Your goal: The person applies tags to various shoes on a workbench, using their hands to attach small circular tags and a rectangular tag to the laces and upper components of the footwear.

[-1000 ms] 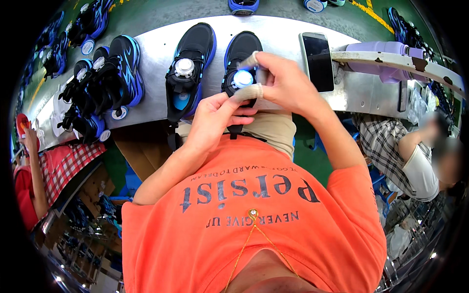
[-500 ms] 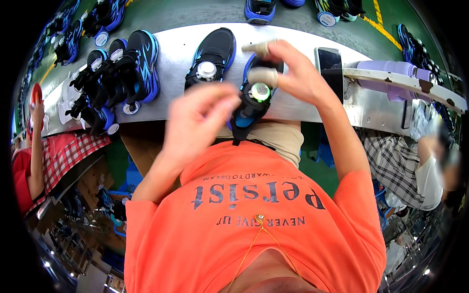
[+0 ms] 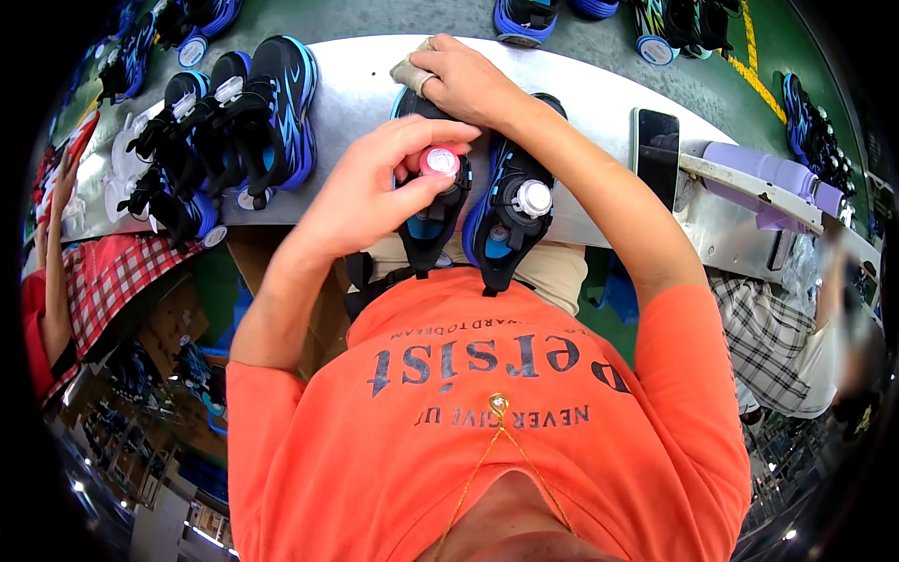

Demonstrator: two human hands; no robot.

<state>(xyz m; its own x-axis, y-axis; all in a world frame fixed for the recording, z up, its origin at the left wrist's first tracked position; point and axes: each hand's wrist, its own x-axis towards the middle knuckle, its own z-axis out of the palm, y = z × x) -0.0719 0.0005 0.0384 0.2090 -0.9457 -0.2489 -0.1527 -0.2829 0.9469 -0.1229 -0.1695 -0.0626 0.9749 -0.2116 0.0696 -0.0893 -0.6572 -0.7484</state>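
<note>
Two black shoes with blue and purple soles stand side by side on the metal table, heels toward me. My left hand (image 3: pixel 382 187) is at the left shoe (image 3: pixel 423 245), its thumb and fingers closed about a round dial (image 3: pixel 439 163) that glows pink. Across the toe of that shoe lies my right hand (image 3: pixel 465 84), fingers bent around it; fabric-like covers wrap its fingertips. They hide much of the toe. The right shoe (image 3: pixel 496 245) stands under my right forearm, touched by neither hand's fingers. On it sits a white round dial (image 3: pixel 532 199).
Several similar shoes (image 3: pixel 267 122) stand at the left of the metal table (image 3: pixel 351 70). To the right lie a phone (image 3: pixel 655 155), a lilac bottle (image 3: pixel 768 173) and a worn white bar (image 3: pixel 749 187). People in checked clothing sit at both sides. More shoes (image 3: pixel 529 19) line the far side.
My right hand has left the right shoe and reached to the left shoe's toe. My left hand has closed around the left dial, which now glows pink. The right dial's green glow is gone.
</note>
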